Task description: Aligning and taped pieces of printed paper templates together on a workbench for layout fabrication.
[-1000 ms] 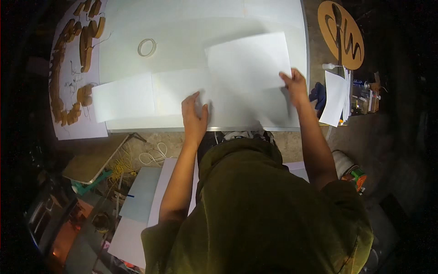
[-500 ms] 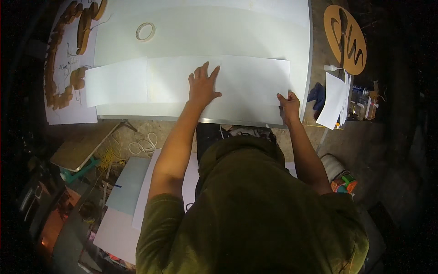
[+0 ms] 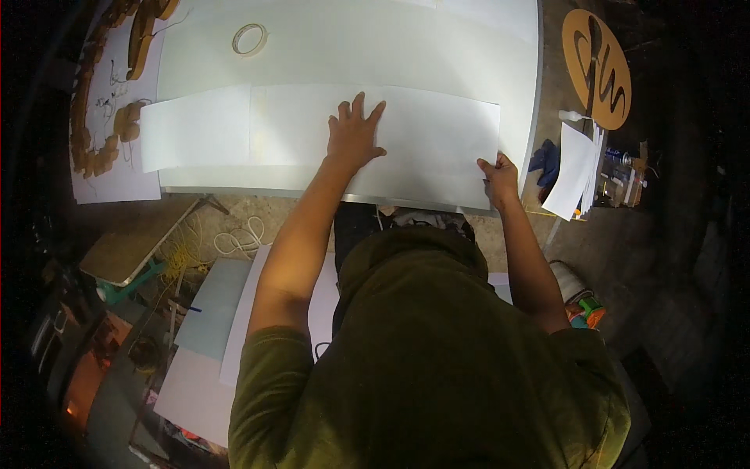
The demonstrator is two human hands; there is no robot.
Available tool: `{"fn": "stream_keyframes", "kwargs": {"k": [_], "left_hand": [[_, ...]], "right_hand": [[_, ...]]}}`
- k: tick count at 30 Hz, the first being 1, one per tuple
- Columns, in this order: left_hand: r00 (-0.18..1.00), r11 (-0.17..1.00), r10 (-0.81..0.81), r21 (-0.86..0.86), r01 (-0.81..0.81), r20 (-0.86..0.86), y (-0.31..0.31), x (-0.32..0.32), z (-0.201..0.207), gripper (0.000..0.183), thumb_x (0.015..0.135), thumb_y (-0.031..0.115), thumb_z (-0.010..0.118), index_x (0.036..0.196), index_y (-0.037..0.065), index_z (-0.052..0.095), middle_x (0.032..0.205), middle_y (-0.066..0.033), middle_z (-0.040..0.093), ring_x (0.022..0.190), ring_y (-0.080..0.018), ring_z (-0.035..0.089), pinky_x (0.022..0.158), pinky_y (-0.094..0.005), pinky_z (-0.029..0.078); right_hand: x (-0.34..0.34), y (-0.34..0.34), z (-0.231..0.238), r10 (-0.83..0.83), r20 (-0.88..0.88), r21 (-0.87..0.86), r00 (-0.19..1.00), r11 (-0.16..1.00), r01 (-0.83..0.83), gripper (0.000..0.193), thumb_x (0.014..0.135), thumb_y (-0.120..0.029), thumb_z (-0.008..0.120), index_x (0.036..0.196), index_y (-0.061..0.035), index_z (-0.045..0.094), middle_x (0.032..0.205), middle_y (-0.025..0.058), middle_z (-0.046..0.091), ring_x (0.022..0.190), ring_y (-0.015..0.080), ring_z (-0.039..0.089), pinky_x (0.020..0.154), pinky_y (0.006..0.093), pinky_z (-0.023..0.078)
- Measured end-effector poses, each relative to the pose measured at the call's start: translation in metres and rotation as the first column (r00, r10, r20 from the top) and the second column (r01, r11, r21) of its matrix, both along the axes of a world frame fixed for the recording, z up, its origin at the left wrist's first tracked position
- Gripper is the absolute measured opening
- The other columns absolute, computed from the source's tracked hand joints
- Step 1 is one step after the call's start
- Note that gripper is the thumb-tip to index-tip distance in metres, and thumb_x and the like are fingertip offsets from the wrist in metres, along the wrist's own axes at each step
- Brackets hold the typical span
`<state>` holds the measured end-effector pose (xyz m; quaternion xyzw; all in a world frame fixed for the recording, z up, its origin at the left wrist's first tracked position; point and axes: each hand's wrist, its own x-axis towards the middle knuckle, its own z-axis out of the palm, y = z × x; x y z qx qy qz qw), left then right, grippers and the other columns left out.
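A long strip of joined white paper sheets (image 3: 422, 148) lies flat across the near part of a white table (image 3: 375, 47). My left hand (image 3: 354, 134) rests palm down on the middle of the strip, fingers spread. At the strip's lower right corner, my right hand (image 3: 498, 177) pinches the paper's edge near the table's front rim. The left end of the strip (image 3: 195, 129) lies untouched.
A roll of tape (image 3: 249, 38) sits at the table's back left. Brown cut-out pieces (image 3: 101, 117) lie on a white sheet at the far left. A round wooden cut-out (image 3: 598, 66) and a paper stack (image 3: 574, 168) stand to the right. Boards and cords lie on the floor.
The right sheet, lifted and skewed a second ago, now lies flat in line with the others. My left hand moved up onto the strip's middle; my right hand dropped to the lower right corner.
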<state>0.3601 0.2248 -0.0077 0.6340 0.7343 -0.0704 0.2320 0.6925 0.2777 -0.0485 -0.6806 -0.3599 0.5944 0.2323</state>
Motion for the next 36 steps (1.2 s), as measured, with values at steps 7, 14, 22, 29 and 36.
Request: {"fn": "stream_keyframes", "kwargs": {"k": [7, 14, 22, 29, 36], "left_hand": [[1.0, 1.0, -0.023, 0.002, 0.023, -0.018, 0.001, 0.002, -0.002, 0.103, 0.067, 0.046, 0.086, 0.153, 0.031, 0.031, 0.157, -0.0146, 0.024, 0.136, -0.041, 0.032, 0.104, -0.0593, 0.041], [0.998, 0.998, -0.051, 0.022, 0.052, -0.039, -0.001, 0.002, -0.004, 0.104, 0.067, 0.044, 0.087, 0.153, 0.03, 0.031, 0.156, -0.0146, 0.026, 0.134, -0.0405, 0.034, 0.101, -0.0592, 0.042], [0.999, 0.999, -0.035, -0.023, 0.035, -0.006, 0.002, 0.003, 0.0, 0.102, 0.067, 0.042, 0.088, 0.153, 0.03, 0.032, 0.157, -0.0142, 0.024, 0.136, -0.0405, 0.032, 0.102, -0.0593, 0.041], [0.999, 0.998, -0.032, -0.06, 0.032, -0.004, 0.002, 0.002, 0.001, 0.1, 0.071, 0.043, 0.085, 0.154, 0.031, 0.03, 0.159, -0.0133, 0.021, 0.14, -0.041, 0.029, 0.106, -0.0612, 0.037], [1.0, 0.998, -0.025, -0.054, 0.026, 0.001, 0.001, 0.003, -0.001, 0.1, 0.072, 0.042, 0.085, 0.154, 0.031, 0.029, 0.158, -0.0131, 0.021, 0.14, -0.0412, 0.028, 0.106, -0.061, 0.036]], "right_hand": [[0.007, -0.002, 0.003, 0.058, 0.077, -0.003, 0.995, 0.998, -0.058, 0.014, 0.086, -0.004, 0.074, 0.09, -0.0053, 0.061, 0.074, -0.0022, 0.058, 0.06, 0.0065, 0.049, 0.053, 0.0234, 0.04], [0.005, -0.007, 0.001, 0.001, 0.075, 0.026, 0.997, 1.0, -0.003, 0.015, 0.086, -0.005, 0.075, 0.086, -0.0058, 0.06, 0.069, -0.0035, 0.054, 0.054, 0.0058, 0.044, 0.048, 0.0241, 0.036], [0.005, -0.009, 0.005, 0.03, 0.117, 0.024, 0.993, 0.999, -0.033, 0.017, 0.086, -0.006, 0.075, 0.084, -0.0065, 0.059, 0.066, -0.0031, 0.053, 0.049, 0.0059, 0.041, 0.043, 0.0253, 0.032], [0.002, -0.009, 0.015, 0.089, 0.192, 0.012, 0.977, 0.996, -0.092, 0.02, 0.085, -0.005, 0.076, 0.079, -0.0065, 0.057, 0.065, -0.0049, 0.05, 0.052, 0.0051, 0.04, 0.047, 0.0251, 0.032], [0.005, -0.007, 0.01, 0.128, 0.25, 0.059, 0.96, 0.987, -0.147, 0.024, 0.082, -0.007, 0.079, 0.076, -0.0075, 0.057, 0.066, -0.0075, 0.044, 0.057, 0.006, 0.035, 0.051, 0.0245, 0.031]]}}
